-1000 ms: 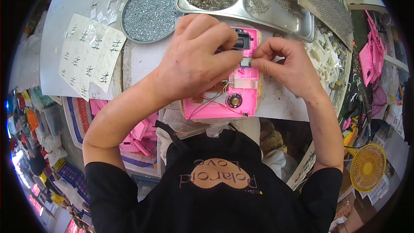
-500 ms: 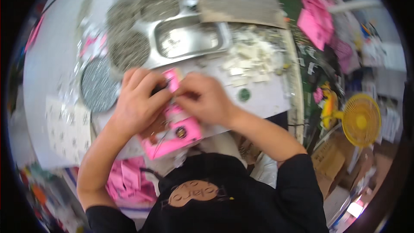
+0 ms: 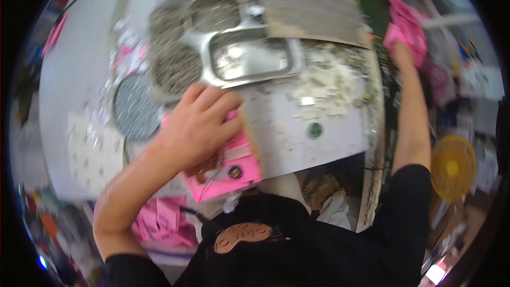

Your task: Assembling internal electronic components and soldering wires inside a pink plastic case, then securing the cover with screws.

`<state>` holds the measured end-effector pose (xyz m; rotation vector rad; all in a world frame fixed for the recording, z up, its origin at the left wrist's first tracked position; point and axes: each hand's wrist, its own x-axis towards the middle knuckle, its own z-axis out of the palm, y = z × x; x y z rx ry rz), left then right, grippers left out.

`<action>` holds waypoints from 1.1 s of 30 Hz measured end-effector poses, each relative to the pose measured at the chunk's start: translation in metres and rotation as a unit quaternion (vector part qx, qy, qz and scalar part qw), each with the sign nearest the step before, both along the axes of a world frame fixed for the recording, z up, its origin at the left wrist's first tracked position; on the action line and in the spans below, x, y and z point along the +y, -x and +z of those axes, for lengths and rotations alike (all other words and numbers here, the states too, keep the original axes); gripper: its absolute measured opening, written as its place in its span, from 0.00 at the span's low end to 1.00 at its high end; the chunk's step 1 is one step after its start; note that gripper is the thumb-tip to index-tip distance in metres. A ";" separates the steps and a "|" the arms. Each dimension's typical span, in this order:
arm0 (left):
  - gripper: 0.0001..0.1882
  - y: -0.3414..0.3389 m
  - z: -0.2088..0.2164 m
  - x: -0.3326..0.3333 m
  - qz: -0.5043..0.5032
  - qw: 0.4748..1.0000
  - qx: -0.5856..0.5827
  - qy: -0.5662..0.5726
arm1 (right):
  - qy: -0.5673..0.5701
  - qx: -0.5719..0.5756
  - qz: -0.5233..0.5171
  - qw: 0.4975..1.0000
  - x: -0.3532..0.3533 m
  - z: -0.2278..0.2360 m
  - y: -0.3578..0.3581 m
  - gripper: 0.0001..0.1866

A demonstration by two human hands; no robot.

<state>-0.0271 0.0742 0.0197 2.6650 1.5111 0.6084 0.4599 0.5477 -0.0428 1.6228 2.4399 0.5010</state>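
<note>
I am looking down at a cluttered grey counter (image 3: 319, 122) from above, and the picture is blurred. My left hand (image 3: 199, 125) lies flat, fingers spread and together with nothing pinched between them, pressing on the far end of a pink device (image 3: 231, 167), a flat pink casing with a small round dial near its near edge and thin wires showing beside my palm. The device rests on the near edge of the counter, just in front of my chest, and its long axis runs from the near right up toward the far left, tilted under my palm. My right hand (image 3: 401, 53) is stretched well away to the far right, reaching a heap of pink parts (image 3: 406, 18) at the counter's right edge; it touches them, but I cannot tell whether the fingers have closed on one. So the left hand is on the device and the right is far from it, with the device lying near and left of that right hand. Beyond my left hand sits a steel tray (image 3: 249, 56) with compartments of small metal pieces, a round dish (image 3: 135, 109) of the same to its left, and a yellow fan (image 3: 451, 167) low on the right. Half a second ago both hands were together on the device; now the right has left it and swung out to the pile, while the left stays holding it down.
</note>
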 end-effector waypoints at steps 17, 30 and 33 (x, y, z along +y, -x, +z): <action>0.27 -0.103 0.026 -0.061 0.116 0.404 -0.886 0.196 | 0.298 0.753 0.208 0.548 -0.463 0.073 0.248 0.23; 0.38 -0.025 0.004 -0.109 0.298 0.783 -0.526 0.149 | 0.381 0.564 0.140 0.719 -0.464 0.058 0.244 0.29; 0.40 -0.027 0.001 -0.106 0.377 0.877 -0.256 0.153 | 0.318 0.493 0.169 0.792 -0.464 0.046 0.245 0.28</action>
